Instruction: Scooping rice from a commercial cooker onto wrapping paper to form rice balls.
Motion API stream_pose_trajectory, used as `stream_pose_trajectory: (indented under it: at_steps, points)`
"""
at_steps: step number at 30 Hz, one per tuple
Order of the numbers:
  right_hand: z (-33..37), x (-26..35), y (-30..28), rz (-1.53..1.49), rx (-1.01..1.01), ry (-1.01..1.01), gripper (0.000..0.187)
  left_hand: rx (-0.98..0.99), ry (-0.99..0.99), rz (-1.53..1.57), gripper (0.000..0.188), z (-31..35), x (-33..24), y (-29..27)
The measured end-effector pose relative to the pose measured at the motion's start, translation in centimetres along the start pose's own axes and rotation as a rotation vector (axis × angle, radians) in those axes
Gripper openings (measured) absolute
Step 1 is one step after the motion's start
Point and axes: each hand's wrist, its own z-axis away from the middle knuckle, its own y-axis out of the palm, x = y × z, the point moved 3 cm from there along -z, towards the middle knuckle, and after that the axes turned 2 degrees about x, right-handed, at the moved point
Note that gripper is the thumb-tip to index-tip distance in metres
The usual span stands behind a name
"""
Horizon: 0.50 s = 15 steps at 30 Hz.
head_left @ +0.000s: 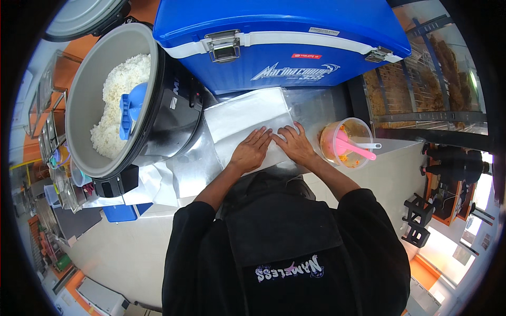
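White wrapping paper [247, 111] lies in a stack on the metal counter in front of me. My left hand [250, 151] rests on its lower part, fingers stretched out together. Beside it, my right hand [296, 147] presses on the same paper, its fingers spread and slightly bent. The fingertips of both hands nearly meet in the middle. Neither hand shows anything gripped. To the left stands a large rice cooker [174, 113] with its lid up, holding white rice [108, 138] and a blue scoop [125, 117].
A big blue cooler box [221, 76] with metal latches blocks the back. Right of my right hand, a clear tub [329, 142] holds orange-coloured food, a pink spoon [354, 147] and a white-handled utensil. Loose white sheets [164, 184] lie by the cooker. A glass display case [421, 79] stands far right.
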Motion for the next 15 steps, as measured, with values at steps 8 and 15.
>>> stream_pose_trajectory:
  at_steps: [8, 15]
  points:
    - [-0.9, -3.4, -0.3, -0.554, -0.087, 0.956, 0.055, -0.026, -0.003, 0.048, 0.048, 0.2, 0.2, 0.2]
    - [0.4, -5.8, 2.0, -0.862, 0.080, 1.078, 0.048, -0.039, 0.009, 0.070, 0.047, 0.1, 0.2, 0.2]
